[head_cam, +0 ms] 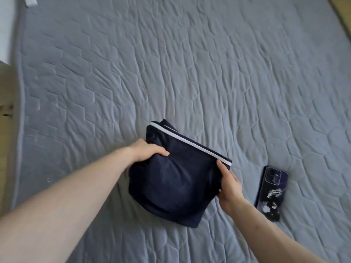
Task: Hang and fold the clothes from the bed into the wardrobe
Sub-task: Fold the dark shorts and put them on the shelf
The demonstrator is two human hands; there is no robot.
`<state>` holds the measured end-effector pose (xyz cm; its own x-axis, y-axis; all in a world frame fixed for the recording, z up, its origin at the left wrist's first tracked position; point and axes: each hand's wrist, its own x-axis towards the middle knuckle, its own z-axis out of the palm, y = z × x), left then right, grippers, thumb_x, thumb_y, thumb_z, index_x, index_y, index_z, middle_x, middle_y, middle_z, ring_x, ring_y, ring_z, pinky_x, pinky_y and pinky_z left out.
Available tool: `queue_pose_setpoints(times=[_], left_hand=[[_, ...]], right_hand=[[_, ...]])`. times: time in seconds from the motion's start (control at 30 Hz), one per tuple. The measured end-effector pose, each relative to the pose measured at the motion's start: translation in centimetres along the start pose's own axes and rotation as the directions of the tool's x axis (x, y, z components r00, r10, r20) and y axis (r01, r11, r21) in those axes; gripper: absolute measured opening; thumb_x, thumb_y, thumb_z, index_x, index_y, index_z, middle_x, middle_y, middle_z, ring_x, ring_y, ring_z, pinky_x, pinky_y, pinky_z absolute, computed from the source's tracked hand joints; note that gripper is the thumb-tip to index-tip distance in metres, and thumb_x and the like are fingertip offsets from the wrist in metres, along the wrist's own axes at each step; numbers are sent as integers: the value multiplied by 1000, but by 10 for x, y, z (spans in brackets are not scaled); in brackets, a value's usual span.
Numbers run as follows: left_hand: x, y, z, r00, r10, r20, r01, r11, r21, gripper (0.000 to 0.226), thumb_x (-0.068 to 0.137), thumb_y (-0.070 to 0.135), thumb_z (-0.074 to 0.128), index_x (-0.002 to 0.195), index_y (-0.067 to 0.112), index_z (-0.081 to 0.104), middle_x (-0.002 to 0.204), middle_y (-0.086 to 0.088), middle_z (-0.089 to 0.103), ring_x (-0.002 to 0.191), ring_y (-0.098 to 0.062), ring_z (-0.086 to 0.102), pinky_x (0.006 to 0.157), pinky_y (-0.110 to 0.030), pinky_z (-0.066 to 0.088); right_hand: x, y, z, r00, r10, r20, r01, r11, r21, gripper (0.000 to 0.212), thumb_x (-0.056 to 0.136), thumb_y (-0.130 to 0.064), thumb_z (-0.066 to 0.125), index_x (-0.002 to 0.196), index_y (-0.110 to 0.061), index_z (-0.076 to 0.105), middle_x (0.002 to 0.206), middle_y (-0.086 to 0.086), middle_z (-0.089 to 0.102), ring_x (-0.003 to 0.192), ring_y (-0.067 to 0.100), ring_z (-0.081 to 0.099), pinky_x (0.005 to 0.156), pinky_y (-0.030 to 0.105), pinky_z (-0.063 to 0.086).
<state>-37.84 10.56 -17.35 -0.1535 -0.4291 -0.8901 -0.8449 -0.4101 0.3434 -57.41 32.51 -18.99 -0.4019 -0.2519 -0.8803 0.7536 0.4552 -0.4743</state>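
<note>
Left hand [147, 151] gripping folded navy garment [176, 179] at its left edge, thumb on top, right hand [228, 185] pinching the right edge, garment over grey bed [190, 73] — fingers beneath hidden, phone [271, 193] beside.

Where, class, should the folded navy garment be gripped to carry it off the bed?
Grip the folded navy garment at its two opposite side edges, one hand from each side, as the left hand and right hand do; that probably keeps the layers stacked.
</note>
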Motion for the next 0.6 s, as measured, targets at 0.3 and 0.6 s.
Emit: queue_pose_setpoints(times=[0.3,0.6], left_hand=[[-56,-77,50,999,-12,-41,-10,862,-507,61,67,36,86,123,24,69,107,1,79,98,-22,75,97,-43,57],[-223,-109,25,994,-2,110,81,693,-717,35,88,36,74,118,18,77,110,-3,79,98,-20,77,82,-35,56]], right_hand=[[-16,32,6,987,-126,99,157,888,-432,34,83,-16,83,113,-22,66,94,-7,79,84,11,76,70,27,59],[-170,9,-6,976,33,215,54,921,-386,23,94,-16,72,116,-18,69,103,6,79,95,24,77,78,38,62]])
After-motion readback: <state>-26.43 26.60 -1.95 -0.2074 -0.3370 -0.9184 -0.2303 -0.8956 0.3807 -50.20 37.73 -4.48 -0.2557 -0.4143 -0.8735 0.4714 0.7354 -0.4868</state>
